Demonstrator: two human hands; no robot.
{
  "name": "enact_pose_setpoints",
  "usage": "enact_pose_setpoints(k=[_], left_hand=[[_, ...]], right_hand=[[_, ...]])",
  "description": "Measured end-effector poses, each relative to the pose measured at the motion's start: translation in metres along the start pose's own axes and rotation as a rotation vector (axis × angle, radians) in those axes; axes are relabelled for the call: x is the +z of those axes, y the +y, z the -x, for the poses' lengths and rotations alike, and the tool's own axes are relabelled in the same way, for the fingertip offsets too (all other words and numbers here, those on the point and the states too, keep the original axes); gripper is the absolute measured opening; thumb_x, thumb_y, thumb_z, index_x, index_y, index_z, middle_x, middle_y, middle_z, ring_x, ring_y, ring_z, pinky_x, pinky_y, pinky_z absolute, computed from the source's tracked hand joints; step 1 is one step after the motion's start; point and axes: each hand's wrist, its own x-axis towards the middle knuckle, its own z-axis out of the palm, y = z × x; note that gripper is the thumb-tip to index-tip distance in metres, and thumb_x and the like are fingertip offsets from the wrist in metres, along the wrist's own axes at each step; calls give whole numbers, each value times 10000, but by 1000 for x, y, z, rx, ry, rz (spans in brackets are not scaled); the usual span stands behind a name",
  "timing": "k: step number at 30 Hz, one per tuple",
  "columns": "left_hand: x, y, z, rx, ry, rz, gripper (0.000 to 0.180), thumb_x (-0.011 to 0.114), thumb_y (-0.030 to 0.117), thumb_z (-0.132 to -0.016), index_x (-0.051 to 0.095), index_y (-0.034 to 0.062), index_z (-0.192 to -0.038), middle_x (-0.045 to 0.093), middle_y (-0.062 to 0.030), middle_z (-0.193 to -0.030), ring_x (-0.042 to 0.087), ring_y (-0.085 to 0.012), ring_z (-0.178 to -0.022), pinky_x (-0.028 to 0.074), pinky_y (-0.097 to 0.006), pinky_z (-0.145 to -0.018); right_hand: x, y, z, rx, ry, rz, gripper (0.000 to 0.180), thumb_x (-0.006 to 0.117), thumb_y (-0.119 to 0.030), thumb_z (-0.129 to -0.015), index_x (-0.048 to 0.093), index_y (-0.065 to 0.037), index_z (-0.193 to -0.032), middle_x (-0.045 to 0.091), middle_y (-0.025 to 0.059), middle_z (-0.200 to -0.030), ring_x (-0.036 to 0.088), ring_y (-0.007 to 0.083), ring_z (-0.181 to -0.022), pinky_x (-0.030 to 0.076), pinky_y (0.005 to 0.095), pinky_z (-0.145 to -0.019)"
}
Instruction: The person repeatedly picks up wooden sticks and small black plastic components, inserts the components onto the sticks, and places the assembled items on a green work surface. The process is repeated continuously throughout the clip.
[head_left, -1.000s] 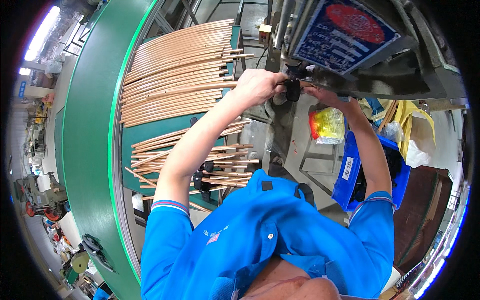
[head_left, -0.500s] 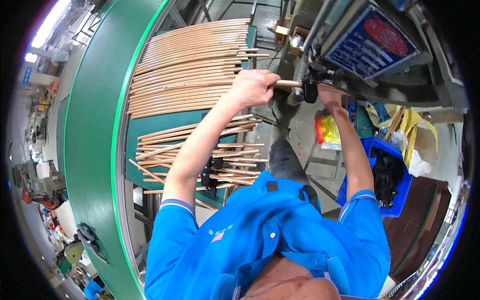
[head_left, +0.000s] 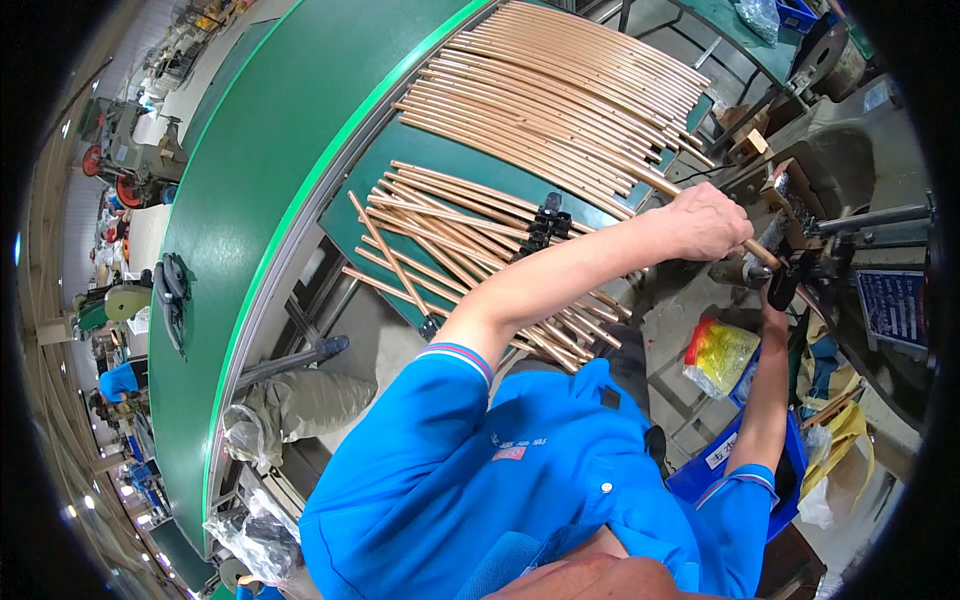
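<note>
My left hand (head_left: 705, 224) is closed round a copper-coloured metal tube (head_left: 764, 254), which slants down to the right into the machine (head_left: 845, 245). A black fitting (head_left: 783, 290) sits at the tube's right end, against the machine. My right hand (head_left: 775, 313) is beside that fitting, its fingers mostly hidden behind it. Left of my hands, many similar tubes (head_left: 560, 90) lie in a row on a green table (head_left: 375, 180). Nearer me, a looser pile of tubes (head_left: 440, 225) has black fittings (head_left: 545, 225) on some ends.
A long green bench (head_left: 250, 180) with a bright green edge runs along the left. By my right arm stand a blue bin (head_left: 715, 465) and a red-yellow plastic bag (head_left: 722, 355). A small open carton (head_left: 795, 190) stands near the machine. Plastic-wrapped bundles (head_left: 320, 405) lie beneath the bench.
The view has turned, so the tables and machine appear rotated clockwise. My left hand still grips the tube, and the black fitting is still at the machine with my right hand beside it.
</note>
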Motion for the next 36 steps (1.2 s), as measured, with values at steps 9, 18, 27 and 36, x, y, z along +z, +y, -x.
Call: enact_pose_setpoints(k=[9,18,27,36], left_hand=[[-13,-105,281,-333,-169,53,176,638,253,-849,659,100,-933,582,-105,-785,583,-307,-784,468,-421,-707],[-14,-183,310,-953,-41,581,274,708,179,-785,713,32,-1016,707,-97,-894,654,-216,-861,508,-332,-822],[80,-316,264,-1703,1293,902,179,776,-12,-744,616,-86,-775,647,-187,-715,644,-288,-565,567,-382,-462],[11,-282,295,-1252,626,501,353,590,200,-910,564,-43,-1165,614,-183,-1176,617,-358,-1014,538,-466,-887]], right_hand=[[-101,-105,-52,681,-162,-739,515,397,-424,-998,592,3,-1210,609,213,-1210,553,379,-1128,411,381,-954],[-65,-83,-25,523,-55,-619,397,494,-294,-987,583,39,-1185,652,88,-1041,583,179,-954,442,306,-862],[-198,-121,-19,763,-39,-1926,218,565,-110,-937,651,-28,-1120,639,38,-982,542,123,-751,427,259,-663],[-204,-170,-53,454,-392,-1771,415,492,-428,-963,610,-94,-746,528,-16,-664,515,102,-686,429,278,-704]])
